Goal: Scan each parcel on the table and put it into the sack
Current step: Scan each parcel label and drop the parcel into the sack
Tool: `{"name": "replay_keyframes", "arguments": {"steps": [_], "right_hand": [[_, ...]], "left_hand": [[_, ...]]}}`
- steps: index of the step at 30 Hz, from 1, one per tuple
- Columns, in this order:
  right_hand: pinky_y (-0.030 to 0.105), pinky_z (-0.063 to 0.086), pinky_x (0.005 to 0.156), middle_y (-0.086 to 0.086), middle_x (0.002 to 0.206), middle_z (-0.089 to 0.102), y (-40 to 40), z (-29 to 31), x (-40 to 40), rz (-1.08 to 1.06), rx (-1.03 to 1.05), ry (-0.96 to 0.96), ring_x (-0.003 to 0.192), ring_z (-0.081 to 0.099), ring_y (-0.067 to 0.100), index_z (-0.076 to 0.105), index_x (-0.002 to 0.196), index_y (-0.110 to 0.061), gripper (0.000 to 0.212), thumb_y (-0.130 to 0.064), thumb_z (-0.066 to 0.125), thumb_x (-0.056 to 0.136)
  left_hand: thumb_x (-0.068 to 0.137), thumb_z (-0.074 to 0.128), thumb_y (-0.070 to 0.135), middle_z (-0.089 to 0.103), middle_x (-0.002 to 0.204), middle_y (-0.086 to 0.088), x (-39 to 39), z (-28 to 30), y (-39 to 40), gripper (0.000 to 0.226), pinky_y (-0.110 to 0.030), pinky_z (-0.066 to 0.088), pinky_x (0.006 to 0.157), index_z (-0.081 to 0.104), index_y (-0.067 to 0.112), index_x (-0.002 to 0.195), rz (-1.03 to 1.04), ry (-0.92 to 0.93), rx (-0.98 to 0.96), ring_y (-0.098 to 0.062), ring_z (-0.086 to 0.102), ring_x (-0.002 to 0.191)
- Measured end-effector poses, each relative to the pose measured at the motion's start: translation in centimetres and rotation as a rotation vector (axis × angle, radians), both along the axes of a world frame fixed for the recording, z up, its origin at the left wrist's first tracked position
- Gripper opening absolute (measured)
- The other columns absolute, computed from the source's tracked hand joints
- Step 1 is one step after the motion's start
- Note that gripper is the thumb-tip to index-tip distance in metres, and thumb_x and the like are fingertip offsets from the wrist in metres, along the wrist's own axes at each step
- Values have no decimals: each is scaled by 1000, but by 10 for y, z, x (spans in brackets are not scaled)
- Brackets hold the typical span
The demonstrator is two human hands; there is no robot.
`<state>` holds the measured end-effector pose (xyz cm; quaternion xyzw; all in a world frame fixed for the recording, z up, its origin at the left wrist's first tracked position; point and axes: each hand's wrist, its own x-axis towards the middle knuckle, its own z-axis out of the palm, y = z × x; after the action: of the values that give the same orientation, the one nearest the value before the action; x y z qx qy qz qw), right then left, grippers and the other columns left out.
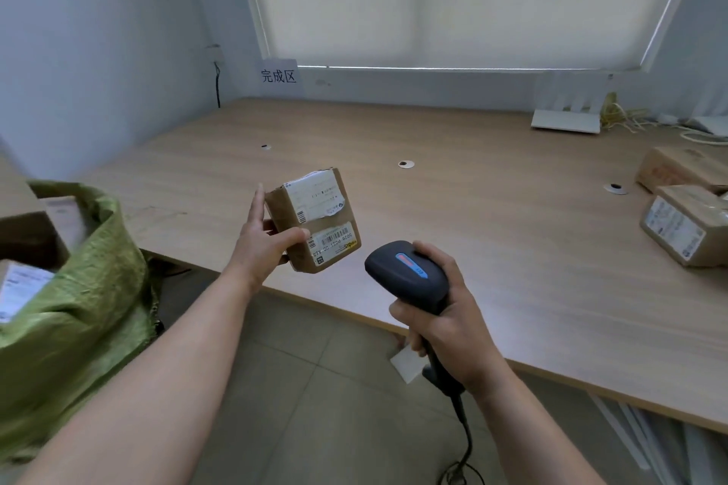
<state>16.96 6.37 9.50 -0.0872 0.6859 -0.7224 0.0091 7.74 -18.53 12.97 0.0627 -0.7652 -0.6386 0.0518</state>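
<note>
My left hand (260, 244) grips a small brown cardboard parcel (315, 219) above the table's front edge, thumb across its front, white labels and barcode facing me. My right hand (445, 311) holds a black barcode scanner (409, 274) by its handle, its head pointing at the parcel from the lower right, a short gap between them. A green woven sack (78, 311) stands open at the left, with labelled parcels (23, 287) inside. Two more brown parcels (685, 226) (681, 167) lie on the table's right side.
The wooden table (472, 209) has small round cable holes. A white router (567, 118) and loose cables sit at the back right. A paper sign (279, 76) hangs on the back wall. The scanner cable (465, 429) hangs toward the tiled floor.
</note>
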Motion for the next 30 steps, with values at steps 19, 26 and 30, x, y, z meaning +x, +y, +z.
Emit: {"name": "replay_keyframes", "arguments": {"steps": [19, 26, 30], "right_hand": [[28, 43, 44, 13, 97, 59, -134, 10, -46, 149, 39, 25, 43, 46, 24, 50, 123, -51, 66, -14, 72, 73], [33, 45, 47, 12, 107, 60, -153, 12, -62, 132, 48, 34, 46, 47, 25, 50, 122, -52, 67, -14, 72, 72], [34, 47, 48, 9, 113, 59, -163, 18, -72, 117, 64, 64, 49, 49, 25, 50, 121, -55, 67, -15, 71, 72]], "left_hand": [[81, 71, 5, 54, 124, -9, -26, -3, -139, 103, -56, 50, 91, 5, 41, 151, 129, -5, 27, -29, 55, 114], [81, 71, 8, 50, 131, -11, -44, -6, -157, 102, -55, 51, 91, 5, 44, 150, 103, -11, 19, -29, 54, 116], [81, 71, 8, 51, 130, -11, -52, -9, -168, 102, -52, 52, 90, 5, 43, 150, 108, 4, 28, -30, 53, 117]]}}
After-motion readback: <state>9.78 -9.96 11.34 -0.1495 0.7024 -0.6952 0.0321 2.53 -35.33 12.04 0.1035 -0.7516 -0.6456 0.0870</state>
